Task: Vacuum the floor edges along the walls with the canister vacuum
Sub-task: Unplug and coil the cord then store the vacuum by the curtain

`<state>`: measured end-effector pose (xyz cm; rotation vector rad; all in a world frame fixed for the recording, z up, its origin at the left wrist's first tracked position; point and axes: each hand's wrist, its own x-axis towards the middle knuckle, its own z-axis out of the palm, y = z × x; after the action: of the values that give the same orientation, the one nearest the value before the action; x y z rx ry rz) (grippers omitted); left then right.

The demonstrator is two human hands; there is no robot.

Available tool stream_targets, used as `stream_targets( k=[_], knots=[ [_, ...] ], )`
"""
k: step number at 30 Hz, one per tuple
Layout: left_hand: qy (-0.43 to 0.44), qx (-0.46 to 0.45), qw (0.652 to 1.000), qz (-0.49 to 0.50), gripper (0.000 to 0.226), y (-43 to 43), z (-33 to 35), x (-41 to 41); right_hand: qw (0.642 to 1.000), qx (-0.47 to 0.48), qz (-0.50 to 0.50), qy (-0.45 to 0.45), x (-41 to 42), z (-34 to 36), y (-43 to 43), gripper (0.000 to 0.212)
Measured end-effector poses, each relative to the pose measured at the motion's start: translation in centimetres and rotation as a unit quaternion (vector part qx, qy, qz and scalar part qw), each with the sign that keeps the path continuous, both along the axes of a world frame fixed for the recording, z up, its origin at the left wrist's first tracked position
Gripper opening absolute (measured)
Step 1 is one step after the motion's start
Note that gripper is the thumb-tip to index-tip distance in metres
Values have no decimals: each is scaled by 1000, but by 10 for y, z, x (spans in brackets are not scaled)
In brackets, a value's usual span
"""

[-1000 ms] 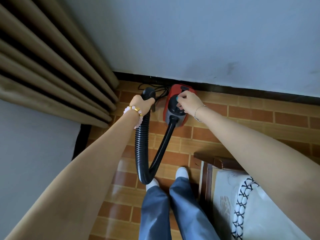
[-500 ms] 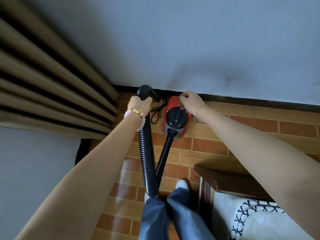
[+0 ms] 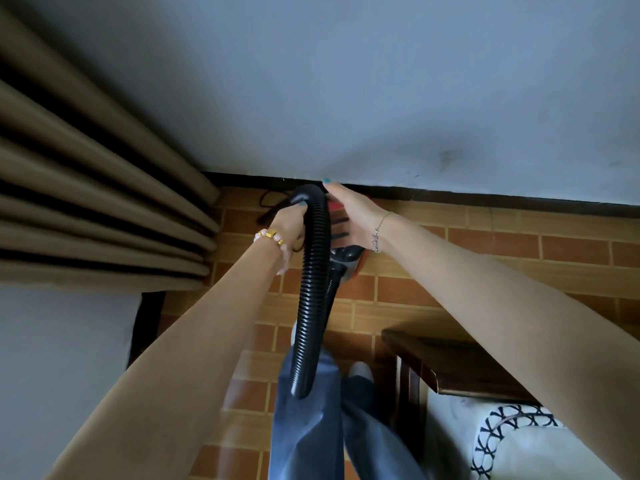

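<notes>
Left hand [image 3: 289, 226] grips hose [image 3: 312, 292], right hand [image 3: 354, 216] touches canister [image 3: 350, 260]

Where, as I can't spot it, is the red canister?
Head view, centre: the canister sits on the floor by the black baseboard, under the right hand, behind the hose.

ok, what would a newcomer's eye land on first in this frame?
First the black ribbed hose running up the middle of the view, gripped near its top by the left hand. Just right of it, the right hand lies over the red canister vacuum, which sits on the brick-pattern floor by the dark skirting. The tan curtain fills the left side.
</notes>
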<state>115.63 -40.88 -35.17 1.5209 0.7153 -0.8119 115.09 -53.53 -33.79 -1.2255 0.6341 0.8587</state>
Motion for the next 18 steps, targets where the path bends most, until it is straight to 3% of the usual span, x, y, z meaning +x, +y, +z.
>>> stream_targets(
  k=[2,5,10,15,18],
  knots=[
    [-28,-17,998,-61,31,-3,-4,4,999,-42,4,-31,4,-9,-1,26],
    [-58,2,990,-129,38,-7,-10,18,981,-162,69,-80,15,-18,-9,30],
    [-67,62,969,-230,33,14,-38,37,944,-309,95,-71,41,-28,-42,31],
    [-89,105,961,-240,30,35,-62,63,891,-432,124,-68,66,-61,-66,33],
    [-112,188,934,-284,34,52,-77,76,844,-502,166,-89,77,-74,-74,37]
  ],
)
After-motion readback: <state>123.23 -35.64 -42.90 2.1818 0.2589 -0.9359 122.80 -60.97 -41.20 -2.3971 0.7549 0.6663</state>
